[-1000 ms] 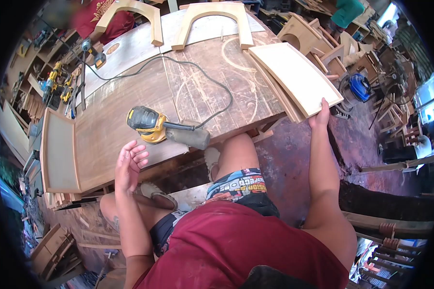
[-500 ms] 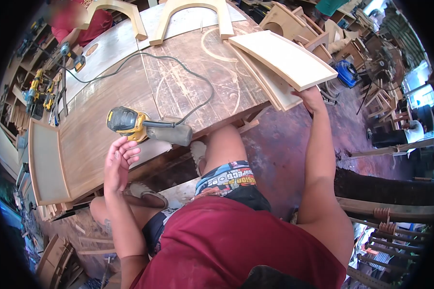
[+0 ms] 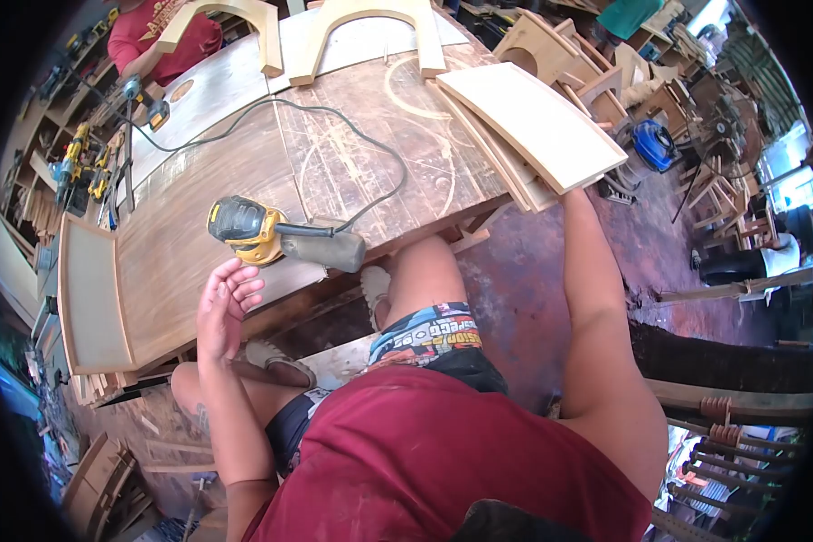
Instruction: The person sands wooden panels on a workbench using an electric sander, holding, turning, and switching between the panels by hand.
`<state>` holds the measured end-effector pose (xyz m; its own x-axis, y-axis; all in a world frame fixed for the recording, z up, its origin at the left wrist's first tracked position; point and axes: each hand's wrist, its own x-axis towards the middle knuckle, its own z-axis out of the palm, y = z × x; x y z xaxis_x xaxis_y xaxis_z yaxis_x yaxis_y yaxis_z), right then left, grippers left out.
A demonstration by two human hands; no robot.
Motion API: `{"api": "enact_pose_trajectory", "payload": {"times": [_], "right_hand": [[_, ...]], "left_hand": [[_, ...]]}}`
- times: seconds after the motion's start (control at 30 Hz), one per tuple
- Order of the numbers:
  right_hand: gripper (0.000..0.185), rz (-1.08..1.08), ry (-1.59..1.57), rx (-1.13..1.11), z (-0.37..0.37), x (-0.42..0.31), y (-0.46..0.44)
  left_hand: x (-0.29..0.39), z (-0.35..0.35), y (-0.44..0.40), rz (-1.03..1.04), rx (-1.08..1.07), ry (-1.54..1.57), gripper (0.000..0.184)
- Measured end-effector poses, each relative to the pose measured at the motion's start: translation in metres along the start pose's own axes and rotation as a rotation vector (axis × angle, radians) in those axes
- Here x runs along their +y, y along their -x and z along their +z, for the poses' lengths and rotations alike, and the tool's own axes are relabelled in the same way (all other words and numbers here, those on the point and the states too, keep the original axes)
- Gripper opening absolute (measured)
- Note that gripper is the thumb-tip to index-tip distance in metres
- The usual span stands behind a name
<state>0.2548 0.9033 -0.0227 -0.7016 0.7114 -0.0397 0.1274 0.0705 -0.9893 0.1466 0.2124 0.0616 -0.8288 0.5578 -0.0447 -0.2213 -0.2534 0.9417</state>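
Note:
My left hand (image 3: 227,305) hovers beside the table's front edge, empty, its fingers loosely curled and apart. Just beyond it, a yellow and black power sander (image 3: 247,228) with a grey dust bag lies on the wooden worktable (image 3: 352,163). On my other side, my right hand (image 3: 574,196) grips a pale framed wooden panel (image 3: 533,122) from below at its near corner; the panel hides most of the fingers. That panel rests slanted over other similar panels (image 3: 488,144) at the table's right edge.
The sander's cord (image 3: 370,140) loops over the table. Arched wooden pieces (image 3: 366,14) lie at the far side, near a person in a red shirt (image 3: 158,36). Another framed panel (image 3: 95,298) is at the left end. A cordless drill (image 3: 149,104) and a blue machine (image 3: 652,144) stand farther off.
The near end of the upper panel has shifted slightly left and down toward the stack, and my right hand has slid farther under it. My left hand has barely moved.

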Motion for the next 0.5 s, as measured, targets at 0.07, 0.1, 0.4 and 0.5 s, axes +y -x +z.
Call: {"api": "enact_pose_trajectory", "payload": {"times": [0.07,0.1,0.4,0.5], "right_hand": [[0.019,0.255,-0.161,-0.187,-0.010,-0.004,0.007],[0.018,0.366,-0.210,-0.278,-0.015,-0.005,0.010],[0.019,0.464,0.089,-0.969,0.028,-0.010,0.060],[0.025,0.500,0.042,-0.800,0.013,-0.005,0.047]], "left_hand": [[-0.001,-0.001,0.004,-0.036,0.019,0.008,0.055],[-0.002,-0.002,0.005,-0.034,0.027,0.010,0.055],[-0.011,-0.010,0.008,-0.151,-0.060,-0.015,0.056],[-0.007,-0.013,0.010,-0.202,-0.090,-0.063,0.052]]}}
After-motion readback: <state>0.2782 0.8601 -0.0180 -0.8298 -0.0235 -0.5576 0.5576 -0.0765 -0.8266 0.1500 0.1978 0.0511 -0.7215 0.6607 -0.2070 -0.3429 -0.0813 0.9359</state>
